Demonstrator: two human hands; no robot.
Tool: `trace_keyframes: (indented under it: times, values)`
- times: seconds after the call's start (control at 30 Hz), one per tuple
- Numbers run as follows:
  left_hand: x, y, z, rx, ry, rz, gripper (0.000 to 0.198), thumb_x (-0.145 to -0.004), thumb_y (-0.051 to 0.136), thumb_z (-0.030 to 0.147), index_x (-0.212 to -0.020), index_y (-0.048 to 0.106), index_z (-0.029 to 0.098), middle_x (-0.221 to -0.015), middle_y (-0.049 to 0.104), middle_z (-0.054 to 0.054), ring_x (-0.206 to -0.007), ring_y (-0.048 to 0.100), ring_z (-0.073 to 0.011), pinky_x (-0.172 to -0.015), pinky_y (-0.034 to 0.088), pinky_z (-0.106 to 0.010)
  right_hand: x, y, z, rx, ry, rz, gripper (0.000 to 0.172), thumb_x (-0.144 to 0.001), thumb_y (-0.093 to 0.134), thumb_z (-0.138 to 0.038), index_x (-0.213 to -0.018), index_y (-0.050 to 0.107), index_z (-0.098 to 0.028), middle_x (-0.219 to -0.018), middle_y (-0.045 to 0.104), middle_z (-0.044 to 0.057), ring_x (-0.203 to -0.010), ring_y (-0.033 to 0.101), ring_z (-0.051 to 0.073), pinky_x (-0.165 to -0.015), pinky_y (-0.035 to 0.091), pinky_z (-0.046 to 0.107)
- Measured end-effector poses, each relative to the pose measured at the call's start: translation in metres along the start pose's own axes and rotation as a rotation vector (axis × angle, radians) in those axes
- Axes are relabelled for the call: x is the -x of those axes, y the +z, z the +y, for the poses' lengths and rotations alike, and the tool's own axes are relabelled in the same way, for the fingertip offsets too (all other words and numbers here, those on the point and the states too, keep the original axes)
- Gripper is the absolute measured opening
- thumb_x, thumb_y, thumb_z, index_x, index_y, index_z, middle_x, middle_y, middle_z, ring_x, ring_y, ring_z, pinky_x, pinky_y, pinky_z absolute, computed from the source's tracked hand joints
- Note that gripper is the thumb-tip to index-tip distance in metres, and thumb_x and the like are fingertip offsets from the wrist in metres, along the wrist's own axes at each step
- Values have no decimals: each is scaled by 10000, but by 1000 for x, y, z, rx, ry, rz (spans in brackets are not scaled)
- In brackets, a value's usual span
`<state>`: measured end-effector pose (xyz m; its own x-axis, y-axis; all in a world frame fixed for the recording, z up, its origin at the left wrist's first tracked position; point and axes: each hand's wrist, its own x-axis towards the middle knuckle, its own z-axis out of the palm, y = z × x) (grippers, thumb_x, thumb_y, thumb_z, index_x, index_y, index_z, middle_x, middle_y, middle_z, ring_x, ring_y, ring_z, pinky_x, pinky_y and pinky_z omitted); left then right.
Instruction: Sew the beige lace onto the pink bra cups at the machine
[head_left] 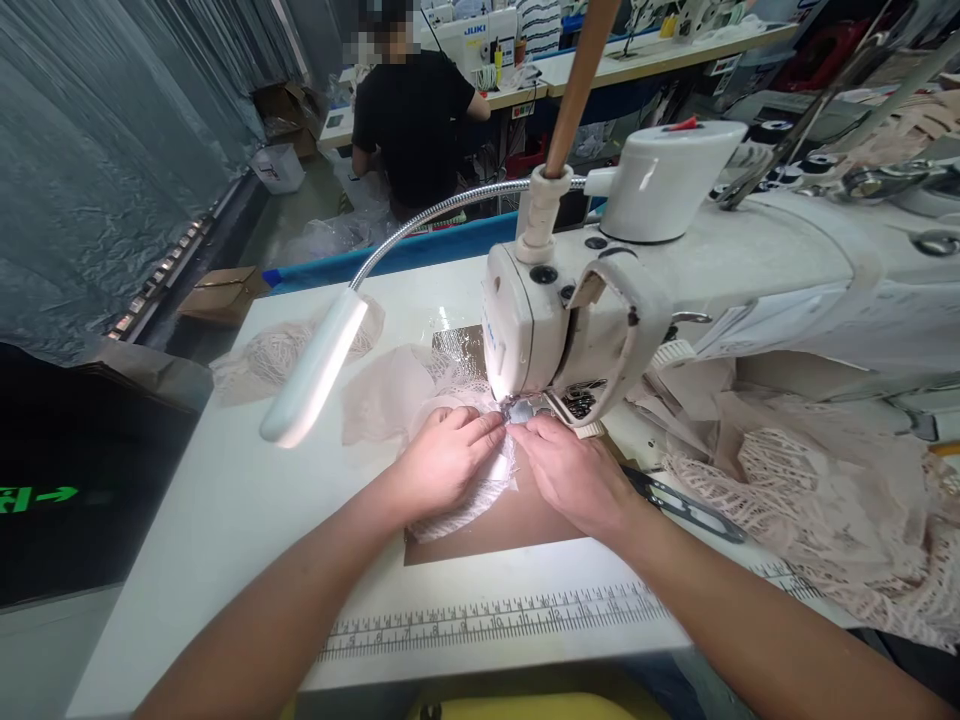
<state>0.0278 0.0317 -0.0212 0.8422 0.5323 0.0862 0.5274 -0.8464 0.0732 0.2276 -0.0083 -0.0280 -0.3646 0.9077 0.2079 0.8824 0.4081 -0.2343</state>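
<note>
Pale pink lace fabric (466, 510) lies under the head of a white sewing machine (525, 320), partly covered by my hands. With its fingers drawn together, my left hand (448, 458) grips the lace just left of the needle area. On the other side, my right hand (574, 475) pinches the fabric edge close to the presser foot (516, 410). The fingertips of both hands nearly meet there, and the exact stitching point is hidden. Beneath the lace is a brown plate (540, 520) on the white table (300, 540).
A lit lamp (315, 370) on a bendable arm hangs left of the machine head. More lace (825, 490) is heaped at right, beside dark thread snips (694, 512). A printed ruler (495, 622) runs along the front edge. Another person (412, 120) sits beyond the table.
</note>
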Motion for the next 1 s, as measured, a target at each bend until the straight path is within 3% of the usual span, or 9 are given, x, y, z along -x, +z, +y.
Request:
trace_keyframes:
  times: [0.43,0.8,1.0]
  values:
    - [-2,-3,-8,42,10,12,412,-918,391,165,-1316,494,147,-1370,512,-115,-1146,458,-273,-850,374,-409,3,-3,5,-89,-61,33,334,-890,379,-79,-966,693,-162,-760,609,43,-610,482,126,-554,331,255]
    - [-4,-6,-11,42,-61,49,445,-952,343,308,-1333,488,130,-1344,526,-143,-1152,457,-302,-914,370,-460,1,3,5,-29,-21,-21,368,-890,395,-118,-1145,652,-184,-840,625,67,-655,510,147,-559,354,256]
    - [1,-7,-10,33,-59,50,440,-951,362,351,-1319,496,150,-1380,493,-133,-1174,447,-315,-889,357,-460,2,-1,6,-57,-63,-3,375,-881,395,-99,-1138,657,-173,-849,630,63,-695,521,151,-593,364,258]
